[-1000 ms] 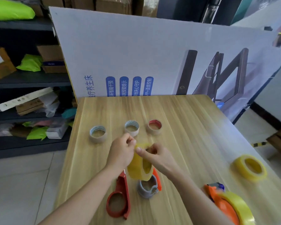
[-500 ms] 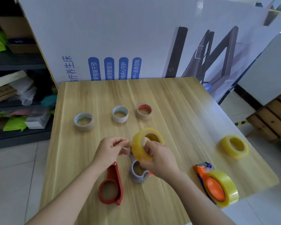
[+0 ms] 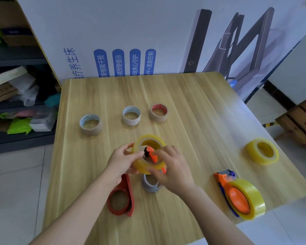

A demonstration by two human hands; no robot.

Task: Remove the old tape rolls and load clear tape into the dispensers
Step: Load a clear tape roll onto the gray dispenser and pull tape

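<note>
- While both hands meet above the near middle of the wooden table [image 3: 184,103], they hold one yellowish clear tape roll [image 3: 149,138] between them. It is tilted so that its hole faces up toward the camera.
- The left hand [image 3: 121,160] pinches the roll's left side, with thumb and fingers closed on its wall.
- The right hand [image 3: 171,171] curls over the roll's near right side, its fingers wrapped on the band.
- Through the hole shows an orange dispenser part [image 3: 152,155] with a small black piece at its far tip. Whether the roll is seated on it cannot be told.
- Just under the right hand, a grey ring [image 3: 149,185] stands on the table, partly hidden by the palm.
- A red dispenser shell [image 3: 129,191] lies flat beside the left wrist, its round loop toward the near edge.
- Three old tape rolls, worn almost to the core, lie flat in a loose row farther back. They are a left one [image 3: 90,126], a middle one [image 3: 131,120] and a red-rimmed one [image 3: 158,116], each apart from the others.
- A spare clear roll [image 3: 262,159] lies alone near the table's right edge.
- Nearer, by the right corner, a loaded orange dispenser [image 3: 237,195] lies on its side with a full clear roll around its wheel.
- A white printed board [image 3: 131,29] with blue labels stands behind the table.
- Dark shelves [image 3: 16,59] with boxes and green bags stand at left.
</note>
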